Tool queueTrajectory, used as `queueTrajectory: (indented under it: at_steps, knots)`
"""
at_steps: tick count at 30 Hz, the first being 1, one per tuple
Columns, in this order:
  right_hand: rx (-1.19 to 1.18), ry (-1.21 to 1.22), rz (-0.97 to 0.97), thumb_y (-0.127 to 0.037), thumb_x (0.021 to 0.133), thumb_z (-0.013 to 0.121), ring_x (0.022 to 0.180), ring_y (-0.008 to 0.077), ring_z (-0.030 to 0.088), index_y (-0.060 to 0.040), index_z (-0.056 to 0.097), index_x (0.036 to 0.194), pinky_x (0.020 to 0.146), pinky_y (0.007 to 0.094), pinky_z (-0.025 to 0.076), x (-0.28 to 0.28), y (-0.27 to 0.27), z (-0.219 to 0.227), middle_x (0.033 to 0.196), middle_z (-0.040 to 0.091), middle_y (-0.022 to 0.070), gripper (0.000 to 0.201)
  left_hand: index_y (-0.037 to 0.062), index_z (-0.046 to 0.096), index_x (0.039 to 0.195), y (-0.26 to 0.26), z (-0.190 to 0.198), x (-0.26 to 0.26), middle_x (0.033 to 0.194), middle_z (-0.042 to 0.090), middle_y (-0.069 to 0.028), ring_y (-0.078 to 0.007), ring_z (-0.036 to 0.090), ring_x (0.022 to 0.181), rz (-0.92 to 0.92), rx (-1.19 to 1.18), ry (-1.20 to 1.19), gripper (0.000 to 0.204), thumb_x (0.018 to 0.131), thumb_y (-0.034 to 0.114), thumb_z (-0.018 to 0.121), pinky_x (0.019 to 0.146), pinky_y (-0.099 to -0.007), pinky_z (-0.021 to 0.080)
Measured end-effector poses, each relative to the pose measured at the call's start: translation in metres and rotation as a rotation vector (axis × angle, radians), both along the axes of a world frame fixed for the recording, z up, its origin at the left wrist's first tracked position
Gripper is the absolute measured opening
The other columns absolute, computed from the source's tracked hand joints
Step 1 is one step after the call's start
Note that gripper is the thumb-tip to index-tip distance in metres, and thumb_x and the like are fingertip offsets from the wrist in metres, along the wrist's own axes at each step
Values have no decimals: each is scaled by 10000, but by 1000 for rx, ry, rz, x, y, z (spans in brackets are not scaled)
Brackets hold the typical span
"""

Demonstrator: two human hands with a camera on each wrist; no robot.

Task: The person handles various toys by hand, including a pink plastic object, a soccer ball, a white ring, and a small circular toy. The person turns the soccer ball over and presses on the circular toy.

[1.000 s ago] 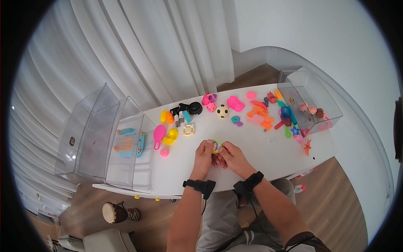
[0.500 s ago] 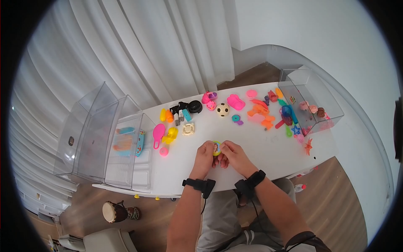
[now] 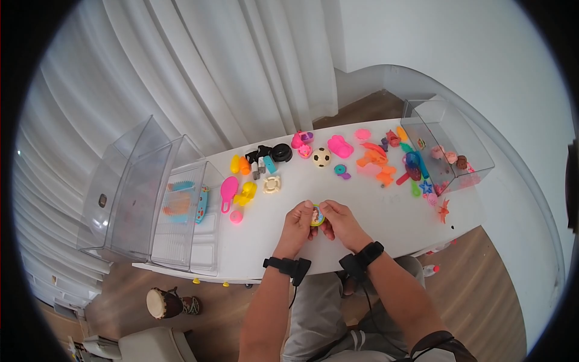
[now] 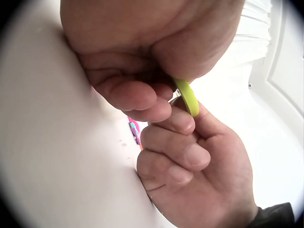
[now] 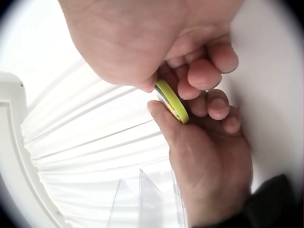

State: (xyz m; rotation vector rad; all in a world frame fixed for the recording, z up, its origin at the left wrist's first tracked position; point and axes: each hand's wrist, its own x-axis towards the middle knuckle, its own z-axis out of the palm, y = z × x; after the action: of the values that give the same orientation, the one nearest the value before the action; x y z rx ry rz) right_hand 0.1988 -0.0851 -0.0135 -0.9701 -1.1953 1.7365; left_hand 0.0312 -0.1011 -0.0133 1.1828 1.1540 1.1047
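A small round disc [image 3: 316,215] with a yellow-green rim and a picture on its face is held between both hands above the front part of the table. The left hand [image 3: 295,227] grips its left side, thumb on the face. On the other side the right hand [image 3: 345,225] pinches it with thumb and curled fingers. Seen edge-on in the left wrist view, the green rim [image 4: 189,97] runs between the two hands. In the right wrist view the disc [image 5: 172,101] sits between both thumbs and the fingers, which hide its back.
Toys lie along the white table [image 3: 277,235]: a football-patterned ball [image 3: 321,157], a cream ring [image 3: 272,184], a pink brush [image 3: 228,193], a yellow duck [image 3: 245,193] and several orange pieces. Clear bins stand left [image 3: 129,199] and right [image 3: 453,145], the right one holding small toys.
Both hands have shifted slightly to the right with the disc, which is turned a little between the fingers. The toys on the table lie as before.
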Motion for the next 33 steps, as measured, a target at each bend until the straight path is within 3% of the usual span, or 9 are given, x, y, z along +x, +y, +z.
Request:
queueTrajectory:
  at_steps: [7, 16, 21, 24, 33]
  knots:
    - [80, -103, -36, -378, 1129, 544, 530, 89, 561, -40, 602, 989, 473, 253, 447, -5, -3, 5, 719, 600, 18, 371, 98, 658, 1003, 2, -1, 0, 735, 640, 21, -56, 583, 587, 9, -23, 1, 478, 1148, 508, 460, 515, -212, 464]
    - [140, -143, 7, -298, 1092, 643, 589, 100, 618, -31, 593, 1021, 515, 259, 493, -5, -1, -2, 773, 647, 30, 281, 75, 657, 1006, 8, -11, -2, 719, 632, 6, -69, 576, 541, 112, -33, 29, 424, 1152, 438, 491, 471, -224, 465]
    - [137, -133, -52, -274, 1086, 648, 594, 110, 632, -17, 582, 1022, 514, 275, 516, -5, 0, -6, 775, 656, 44, 274, 44, 693, 1182, -2, 5, -3, 840, 701, -12, -89, 636, 671, 51, -98, -105, 307, 1124, 317, 564, 595, -241, 512]
    - [136, -140, -68, -269, 1084, 648, 596, 117, 644, -9, 579, 1032, 512, 280, 526, -5, 0, -5, 778, 657, 50, 274, 35, 697, 1271, -4, 6, -7, 877, 717, -16, -87, 640, 693, 42, -73, -38, 322, 1109, 295, 599, 616, -237, 512]
    - [133, -187, 19, -332, 1091, 634, 589, 132, 660, -3, 588, 1054, 498, 282, 530, -2, 6, -4, 791, 660, 55, 335, 17, 734, 1261, 1, -5, -12, 866, 710, -5, -66, 618, 628, 85, -46, -100, 321, 1088, 278, 661, 545, -214, 494]
